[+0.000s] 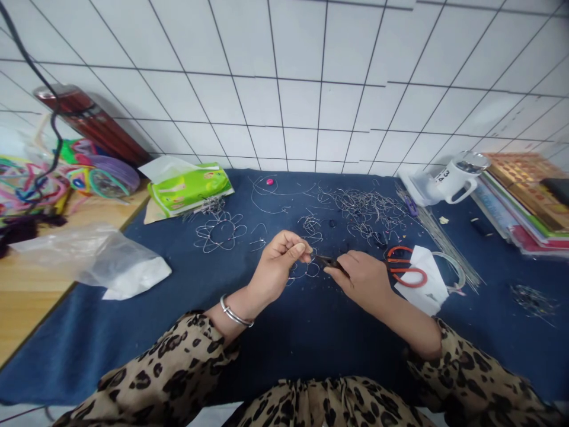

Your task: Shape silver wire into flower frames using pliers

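Note:
My left hand (282,261) is closed in a pinch, thumb against fingers, on what looks like a thin wire, mostly hidden by the fingertips. A pair of dark pliers (328,261) is gripped in my right hand (362,276), its jaws reaching to my left fingertips. Just below them lies a looped wire piece (306,270), partly covered by the hands; whether it joins the held wire I cannot tell. Left of my hands, a flower-shaped wire ring (221,231) rests flat on the dark blue cloth (267,356).
Behind my right hand lie a wire tangle (368,207), orange-handled scissors (406,270), and straight wires (444,243). A white mug (453,178) and stacked books (524,201) stand right. Left are a green tissue pack (189,187), plastic bag (98,255) and pink bead (269,181).

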Demonstrator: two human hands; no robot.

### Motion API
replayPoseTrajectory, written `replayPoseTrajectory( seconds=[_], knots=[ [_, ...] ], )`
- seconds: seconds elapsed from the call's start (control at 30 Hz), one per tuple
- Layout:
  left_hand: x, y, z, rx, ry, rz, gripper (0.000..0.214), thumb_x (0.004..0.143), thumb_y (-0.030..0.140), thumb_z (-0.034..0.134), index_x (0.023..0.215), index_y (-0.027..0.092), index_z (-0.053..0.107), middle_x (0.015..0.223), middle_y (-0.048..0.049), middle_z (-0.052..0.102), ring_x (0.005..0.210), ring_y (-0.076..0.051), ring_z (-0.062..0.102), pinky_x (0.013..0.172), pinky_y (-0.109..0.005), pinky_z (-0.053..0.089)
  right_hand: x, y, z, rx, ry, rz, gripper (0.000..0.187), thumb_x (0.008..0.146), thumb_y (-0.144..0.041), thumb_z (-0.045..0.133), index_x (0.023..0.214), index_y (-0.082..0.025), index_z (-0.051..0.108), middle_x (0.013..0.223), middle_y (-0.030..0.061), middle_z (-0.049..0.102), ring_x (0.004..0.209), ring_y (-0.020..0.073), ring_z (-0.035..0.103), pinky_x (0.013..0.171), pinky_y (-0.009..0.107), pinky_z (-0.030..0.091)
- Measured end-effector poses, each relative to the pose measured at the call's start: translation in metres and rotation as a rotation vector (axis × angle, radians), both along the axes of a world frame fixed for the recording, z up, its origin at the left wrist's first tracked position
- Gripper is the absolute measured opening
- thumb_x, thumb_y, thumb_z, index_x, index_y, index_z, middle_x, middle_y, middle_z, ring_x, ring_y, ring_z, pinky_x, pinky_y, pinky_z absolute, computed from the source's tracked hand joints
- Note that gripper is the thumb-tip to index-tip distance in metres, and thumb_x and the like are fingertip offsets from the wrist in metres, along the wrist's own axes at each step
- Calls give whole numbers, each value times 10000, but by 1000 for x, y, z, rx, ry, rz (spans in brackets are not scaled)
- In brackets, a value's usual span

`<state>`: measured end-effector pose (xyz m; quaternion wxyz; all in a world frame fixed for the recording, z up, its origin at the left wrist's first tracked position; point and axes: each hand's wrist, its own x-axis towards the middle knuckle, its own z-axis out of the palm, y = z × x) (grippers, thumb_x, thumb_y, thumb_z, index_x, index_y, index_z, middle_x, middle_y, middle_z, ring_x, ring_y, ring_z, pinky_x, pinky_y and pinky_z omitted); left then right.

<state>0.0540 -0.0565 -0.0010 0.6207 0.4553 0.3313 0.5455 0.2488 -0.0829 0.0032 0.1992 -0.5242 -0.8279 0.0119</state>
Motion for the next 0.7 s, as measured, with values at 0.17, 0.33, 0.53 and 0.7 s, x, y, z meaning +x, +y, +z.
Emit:
replayPoseTrajectory(
  seconds=[0.17,0.33,0.53,0.7],
  knots=[
    [-1,1,1,-15,23,42,104,832,248,584,817,155,538,776,-23,632,626,-94,574,609,-222,434,2,-2,-2,230,-198,22,360,882,-457,427,667,-182,517,641,31,489,654,151,411,613,302,251],
    [-1,1,-1,-53,38,17,128,832,261,581,789,156,522,731,-12,611,589,-81,537,571,-208,413,2,-3,-2,292,-283,56,336,871,-465,439,687,-195,516,644,27,462,664,165,377,624,321,238],
    [0,0,-1,-102,42,-22,128,838,246,571,774,149,518,691,4,583,554,-60,495,551,-188,385,2,-2,-3,296,-319,83,332,867,-477,433,718,-195,527,669,32,465,687,176,362,640,337,233],
    [-2,2,-4,-180,6,-92,134,836,249,576,773,143,525,704,4,581,522,-47,478,506,-177,362,4,0,-2,315,-326,111,344,870,-483,419,755,-189,555,686,41,479,706,182,362,656,347,230]
  ],
)
